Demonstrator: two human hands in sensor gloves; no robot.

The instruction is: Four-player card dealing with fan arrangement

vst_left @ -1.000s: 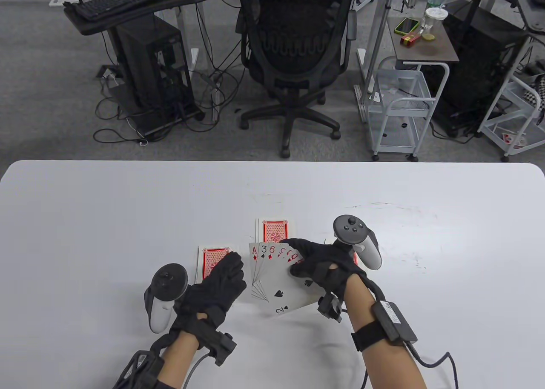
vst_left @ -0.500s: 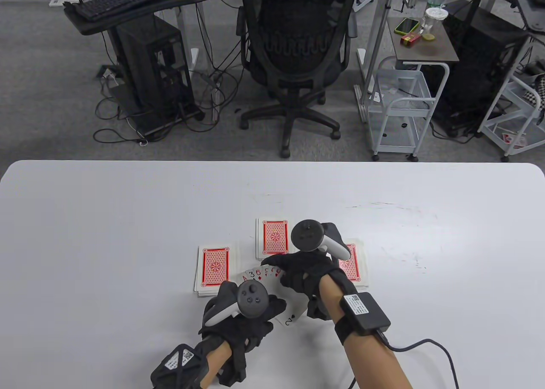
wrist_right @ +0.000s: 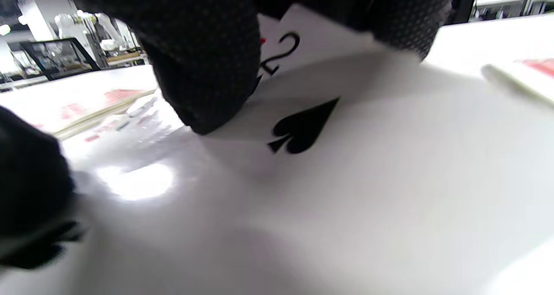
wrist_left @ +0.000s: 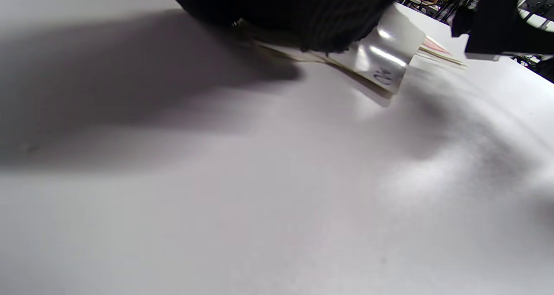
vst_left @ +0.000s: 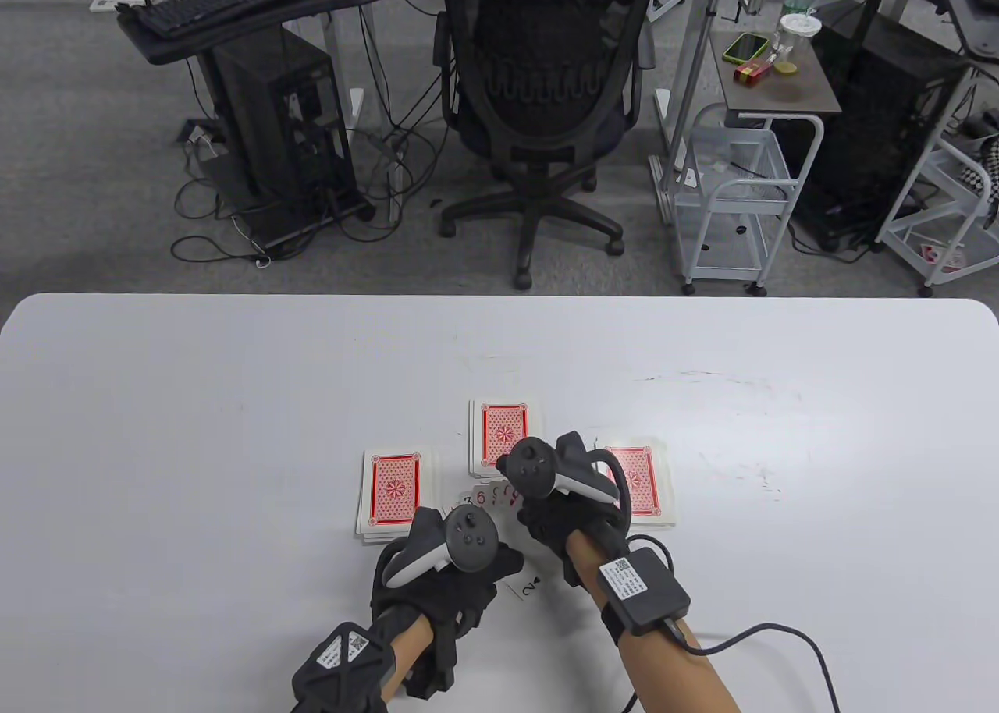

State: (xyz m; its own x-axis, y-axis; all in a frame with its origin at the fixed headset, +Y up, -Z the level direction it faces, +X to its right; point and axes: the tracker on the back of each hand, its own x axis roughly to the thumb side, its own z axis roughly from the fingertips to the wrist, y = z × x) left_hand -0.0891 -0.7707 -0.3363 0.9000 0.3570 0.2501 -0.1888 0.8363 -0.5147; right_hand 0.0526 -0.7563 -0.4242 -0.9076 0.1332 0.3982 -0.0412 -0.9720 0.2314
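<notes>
A face-up fan of cards (vst_left: 485,498) lies low over the white table (vst_left: 195,432), mostly hidden by both gloved hands. My left hand (vst_left: 456,580) arches over the fan's near left end and holds it; the left wrist view shows the glove (wrist_left: 294,13) on top of the cards (wrist_left: 383,61). My right hand (vst_left: 552,516) grips the fan's right side, one fingertip (wrist_right: 207,69) pressed on the two of spades (wrist_right: 303,126). That card's corner (vst_left: 533,588) pokes out between my wrists. Three face-down red-backed piles sit behind: left (vst_left: 392,491), middle (vst_left: 499,428), right (vst_left: 641,485).
A black office chair (vst_left: 538,104) stands beyond the table's far edge, with a white trolley (vst_left: 730,190) and computer desks on the floor behind. A cable (vst_left: 780,643) runs from my right wrist across the table's near right part.
My left hand came in from the left pile onto the fan's near end. My right hand rolled over and slid left and nearer, and the fan has closed up under both hands.
</notes>
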